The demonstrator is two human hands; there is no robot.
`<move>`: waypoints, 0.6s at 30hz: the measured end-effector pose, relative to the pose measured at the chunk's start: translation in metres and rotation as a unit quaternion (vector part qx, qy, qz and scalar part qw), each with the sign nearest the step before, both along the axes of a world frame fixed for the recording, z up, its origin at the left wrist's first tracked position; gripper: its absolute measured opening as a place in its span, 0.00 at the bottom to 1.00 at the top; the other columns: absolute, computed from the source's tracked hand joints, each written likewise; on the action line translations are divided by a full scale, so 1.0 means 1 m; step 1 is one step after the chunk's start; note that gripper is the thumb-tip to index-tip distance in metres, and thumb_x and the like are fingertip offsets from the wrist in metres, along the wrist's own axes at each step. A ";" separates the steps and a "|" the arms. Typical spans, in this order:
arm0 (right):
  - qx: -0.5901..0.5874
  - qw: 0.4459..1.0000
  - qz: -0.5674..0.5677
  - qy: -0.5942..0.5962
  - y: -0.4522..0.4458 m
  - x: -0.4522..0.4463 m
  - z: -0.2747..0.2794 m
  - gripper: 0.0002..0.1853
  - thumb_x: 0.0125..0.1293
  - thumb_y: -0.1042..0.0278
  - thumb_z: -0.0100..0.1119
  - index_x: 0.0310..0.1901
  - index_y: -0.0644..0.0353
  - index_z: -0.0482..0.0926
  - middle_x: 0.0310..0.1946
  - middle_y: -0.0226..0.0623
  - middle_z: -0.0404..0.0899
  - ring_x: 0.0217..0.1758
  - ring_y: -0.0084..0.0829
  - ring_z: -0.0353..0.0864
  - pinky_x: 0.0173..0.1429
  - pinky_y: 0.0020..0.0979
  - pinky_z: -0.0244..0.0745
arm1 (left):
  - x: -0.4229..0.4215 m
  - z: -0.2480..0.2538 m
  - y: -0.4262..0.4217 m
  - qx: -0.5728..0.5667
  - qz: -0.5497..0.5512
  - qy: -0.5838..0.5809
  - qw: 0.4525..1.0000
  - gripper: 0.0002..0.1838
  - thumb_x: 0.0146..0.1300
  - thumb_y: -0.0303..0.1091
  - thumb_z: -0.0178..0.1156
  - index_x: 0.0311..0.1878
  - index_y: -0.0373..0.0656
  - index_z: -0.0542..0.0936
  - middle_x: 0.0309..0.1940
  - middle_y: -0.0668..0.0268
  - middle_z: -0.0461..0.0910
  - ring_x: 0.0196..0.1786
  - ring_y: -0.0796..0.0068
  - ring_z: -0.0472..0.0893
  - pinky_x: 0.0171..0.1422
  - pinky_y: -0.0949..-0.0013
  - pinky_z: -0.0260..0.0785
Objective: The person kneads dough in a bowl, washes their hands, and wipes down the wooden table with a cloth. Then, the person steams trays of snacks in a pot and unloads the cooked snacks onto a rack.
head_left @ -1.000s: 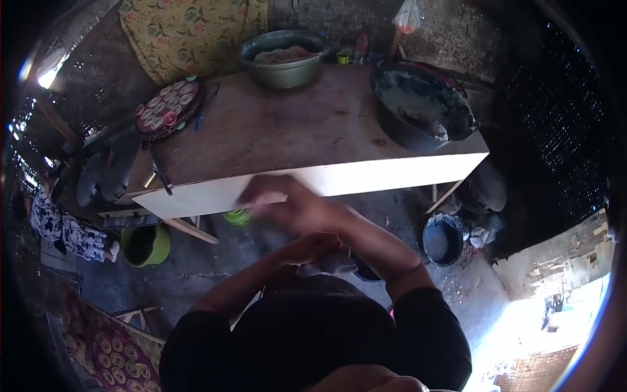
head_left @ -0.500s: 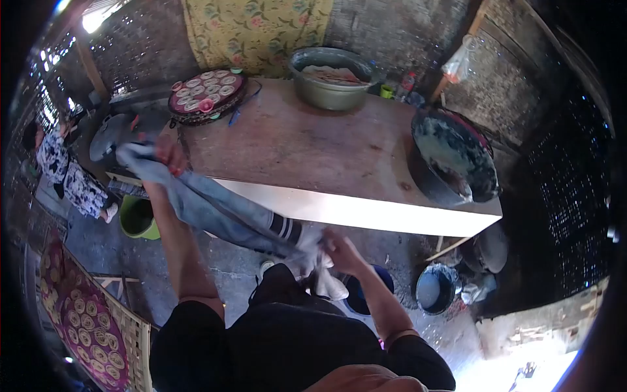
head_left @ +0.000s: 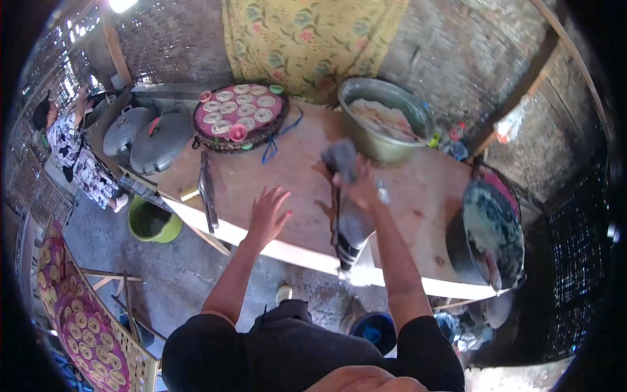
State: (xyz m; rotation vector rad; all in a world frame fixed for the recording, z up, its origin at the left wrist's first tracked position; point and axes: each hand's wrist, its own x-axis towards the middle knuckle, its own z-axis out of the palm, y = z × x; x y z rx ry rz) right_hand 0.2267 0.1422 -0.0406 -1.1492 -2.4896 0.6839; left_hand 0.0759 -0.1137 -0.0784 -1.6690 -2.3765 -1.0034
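My right hand (head_left: pixel 362 186) grips a grey garment (head_left: pixel 353 222) with a dark-and-white striped band, perhaps a long sleeve or leg. One bunched end stands above the table (head_left: pixel 294 186), and the striped end hangs at its front edge. Motion blurs the cloth around my fingers. Over the left-middle of the table, my left hand (head_left: pixel 268 215) has its fingers spread and holds nothing. A long dark flat object (head_left: pixel 208 193) lies to its left, near the front edge.
At the back are a round tray of pale rings (head_left: pixel 245 108) and a green basin (head_left: pixel 392 147). A dark tub (head_left: pixel 460 242) stands right. Left are lidded pots (head_left: pixel 163 140), a green bucket (head_left: pixel 171 228) and another person (head_left: pixel 81 153). A blue bucket (head_left: pixel 375 340) sits below.
The garment, stretched between both hands before, has swung to the right over the table and is now in my right hand. My left hand has let go and moved right.
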 end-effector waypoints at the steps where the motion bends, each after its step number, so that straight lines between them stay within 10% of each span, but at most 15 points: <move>1: 0.046 0.993 0.021 -0.104 -0.017 -0.012 -0.021 0.53 0.53 0.22 0.50 0.74 0.42 0.45 0.74 0.54 0.41 0.75 0.62 0.39 0.72 0.63 0.38 | -0.016 -0.007 -0.002 0.031 0.064 0.040 0.997 0.30 0.59 0.41 0.62 0.66 0.56 0.66 0.69 0.61 0.59 0.73 0.48 0.54 0.71 0.37 0.45; 12: 0.210 0.970 -0.063 -0.109 0.110 -0.209 -0.079 0.38 0.57 0.42 0.56 0.70 0.39 0.59 0.62 0.53 0.66 0.59 0.61 0.67 0.62 0.58 0.61 | -0.076 -0.037 0.001 0.066 0.100 -0.010 0.993 0.33 0.54 0.44 0.65 0.62 0.45 0.67 0.65 0.58 0.66 0.69 0.50 0.62 0.73 0.46 0.47; 18: 0.208 0.961 0.185 -0.009 0.017 -0.209 -0.081 0.28 0.49 0.65 0.61 0.57 0.43 0.75 0.54 0.45 0.71 0.48 0.48 0.73 0.52 0.45 0.72 | -0.079 -0.040 -0.003 0.055 0.074 -0.005 0.996 0.33 0.61 0.52 0.57 0.63 0.40 0.64 0.66 0.51 0.64 0.70 0.43 0.59 0.73 0.40 0.44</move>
